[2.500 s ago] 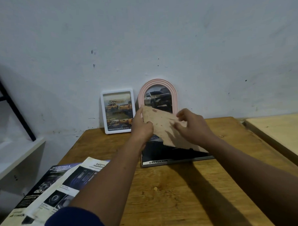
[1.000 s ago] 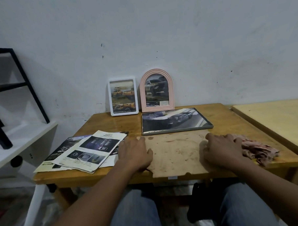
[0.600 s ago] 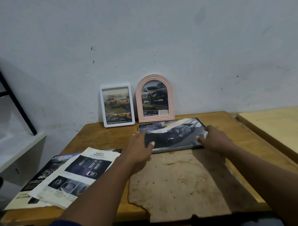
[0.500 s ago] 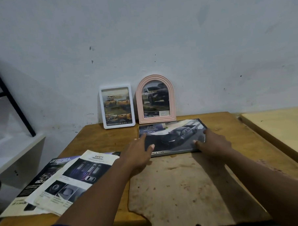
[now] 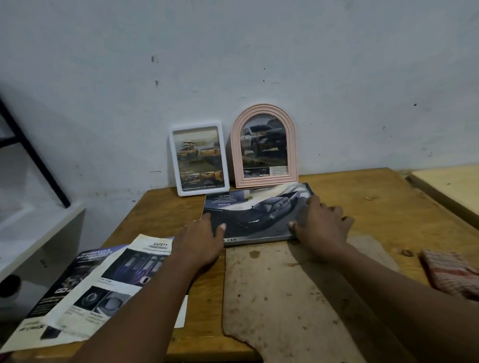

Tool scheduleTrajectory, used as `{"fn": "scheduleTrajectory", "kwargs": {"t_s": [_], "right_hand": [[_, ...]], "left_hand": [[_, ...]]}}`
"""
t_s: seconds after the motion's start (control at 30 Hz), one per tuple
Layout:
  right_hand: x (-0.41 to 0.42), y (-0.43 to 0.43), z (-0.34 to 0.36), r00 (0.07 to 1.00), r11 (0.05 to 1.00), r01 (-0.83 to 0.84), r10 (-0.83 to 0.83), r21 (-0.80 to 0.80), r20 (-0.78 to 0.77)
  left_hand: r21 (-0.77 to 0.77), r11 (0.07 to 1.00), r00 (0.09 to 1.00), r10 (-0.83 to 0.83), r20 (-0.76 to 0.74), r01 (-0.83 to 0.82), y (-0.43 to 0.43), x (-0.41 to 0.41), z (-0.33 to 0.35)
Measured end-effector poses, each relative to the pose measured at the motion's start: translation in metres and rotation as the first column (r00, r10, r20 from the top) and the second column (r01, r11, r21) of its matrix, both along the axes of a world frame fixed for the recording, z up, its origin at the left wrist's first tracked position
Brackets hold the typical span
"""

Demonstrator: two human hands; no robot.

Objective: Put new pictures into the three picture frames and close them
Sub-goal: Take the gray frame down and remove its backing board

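On the frame — left hand, right hand

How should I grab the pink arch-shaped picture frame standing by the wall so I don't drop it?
Probably by its two straight sides, reaching from the front. The pink arch-shaped frame stands upright against the wall, so its back is blocked, and its rounded top could slip. Mind the white rectangular frame close on its left and the large flat frame lying before it.
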State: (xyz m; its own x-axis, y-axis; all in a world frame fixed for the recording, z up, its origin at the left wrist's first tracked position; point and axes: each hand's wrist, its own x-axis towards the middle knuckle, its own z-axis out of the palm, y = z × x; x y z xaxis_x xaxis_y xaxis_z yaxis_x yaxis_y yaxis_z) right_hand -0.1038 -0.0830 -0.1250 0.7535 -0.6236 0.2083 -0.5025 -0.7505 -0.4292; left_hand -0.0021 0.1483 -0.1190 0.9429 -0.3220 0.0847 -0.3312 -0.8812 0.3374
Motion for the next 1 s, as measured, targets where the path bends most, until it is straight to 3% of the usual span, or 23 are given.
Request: {"fn": "scheduleTrajectory", "kwargs": {"t_s": [0.17, 0.27, 0.4, 0.7, 0.8, 0.93, 1.0], "right_hand": [[-0.001, 0.007, 0.005, 0.978, 0.992, -0.110, 0.120, -0.066, 0.169], [-0.001, -0.001, 0.012, 0.891, 0.964, -0.261, 0.263, -0.057, 0.370], [0.000, -0.030, 0.034, 0.834, 0.968, -0.236, 0.249, -0.091, 0.493], [-0.055, -0.164, 0.049, 0.894, 0.996, 0.027, -0.061, 0.082, 0.444], [-0.079, -0.205, 0.045, 0.906, 0.992, 0.110, -0.122, 0.054, 0.405], [-0.100, -0.248, 0.033, 0.913, 0.976, 0.196, -0.217, 0.096, 0.345], [-0.102, -0.261, 0.027, 0.947, 0.969, 0.226, -0.243, 0.105, 0.211]], "left_hand": [[-0.043, 0.999, 0.999, -0.019, 0.050, 0.021, -0.001, 0.002, -0.006], [-0.003, 0.999, 0.991, -0.048, 0.123, 0.049, -0.005, 0.002, -0.008], [-0.006, 0.987, 0.983, -0.160, 0.087, 0.162, -0.019, 0.009, -0.013], [-0.020, 0.903, 0.903, -0.428, 0.024, 0.428, -0.129, -0.018, -0.005], [0.010, 0.873, 0.873, -0.487, -0.021, 0.488, -0.173, -0.030, -0.006], [0.148, 0.823, 0.825, -0.562, 0.070, 0.548, -0.219, -0.048, 0.001], [0.226, 0.796, 0.800, -0.592, 0.098, 0.561, -0.235, -0.054, 0.002]]}}
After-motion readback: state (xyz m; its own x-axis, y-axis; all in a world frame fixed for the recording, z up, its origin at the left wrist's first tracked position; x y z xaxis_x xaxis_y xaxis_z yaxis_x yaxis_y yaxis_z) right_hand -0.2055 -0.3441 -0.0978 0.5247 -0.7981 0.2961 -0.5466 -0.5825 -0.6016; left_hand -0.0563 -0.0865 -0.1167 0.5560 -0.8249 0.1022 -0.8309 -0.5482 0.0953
